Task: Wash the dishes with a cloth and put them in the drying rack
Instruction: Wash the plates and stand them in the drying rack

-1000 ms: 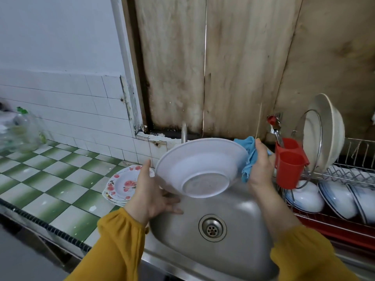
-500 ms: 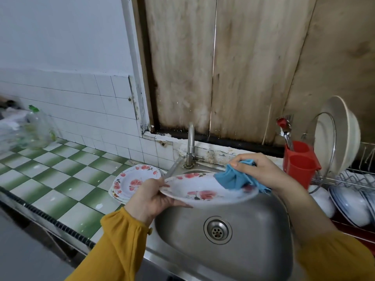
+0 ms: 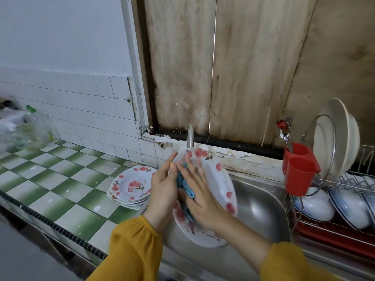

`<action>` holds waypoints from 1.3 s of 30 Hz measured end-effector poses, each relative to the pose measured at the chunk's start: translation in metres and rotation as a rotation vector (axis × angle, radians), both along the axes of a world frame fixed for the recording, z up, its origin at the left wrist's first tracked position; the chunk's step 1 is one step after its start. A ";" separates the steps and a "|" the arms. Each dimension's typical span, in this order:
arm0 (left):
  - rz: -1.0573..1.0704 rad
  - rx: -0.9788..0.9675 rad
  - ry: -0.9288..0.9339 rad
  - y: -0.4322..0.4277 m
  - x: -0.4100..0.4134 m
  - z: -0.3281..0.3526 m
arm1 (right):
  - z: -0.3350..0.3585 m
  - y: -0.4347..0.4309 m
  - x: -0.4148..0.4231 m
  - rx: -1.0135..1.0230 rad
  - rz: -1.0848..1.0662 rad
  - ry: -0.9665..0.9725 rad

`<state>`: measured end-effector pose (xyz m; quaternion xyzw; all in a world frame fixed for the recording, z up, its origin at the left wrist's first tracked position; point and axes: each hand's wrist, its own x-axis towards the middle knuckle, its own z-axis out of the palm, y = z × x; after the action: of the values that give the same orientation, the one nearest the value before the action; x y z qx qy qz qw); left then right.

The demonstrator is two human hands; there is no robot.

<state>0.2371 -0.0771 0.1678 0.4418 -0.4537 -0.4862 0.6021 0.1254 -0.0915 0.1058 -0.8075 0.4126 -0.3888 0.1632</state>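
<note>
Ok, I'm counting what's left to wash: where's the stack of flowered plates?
Head view, left of centre: the stack of flowered plates sits on the checked counter, just left of the sink and the left hand.

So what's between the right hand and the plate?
The cloth: the right hand presses it flat against the flowered face of the plate. The head view shows it, with blue folds peeking out beside the palm.
</note>
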 end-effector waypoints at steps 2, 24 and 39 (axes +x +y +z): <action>-0.022 -0.025 0.015 0.006 0.003 -0.001 | 0.003 -0.021 -0.008 -0.096 -0.319 -0.033; 0.106 -0.071 0.193 0.022 0.018 -0.020 | 0.003 0.015 0.042 0.006 0.048 -0.192; 0.143 -0.158 0.206 0.029 0.036 -0.019 | -0.030 0.023 0.040 -0.136 0.221 0.037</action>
<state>0.2730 -0.0482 0.1490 0.3722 -0.3938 -0.4475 0.7114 0.1650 -0.0682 0.0758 -0.8643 0.2965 -0.3807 0.1422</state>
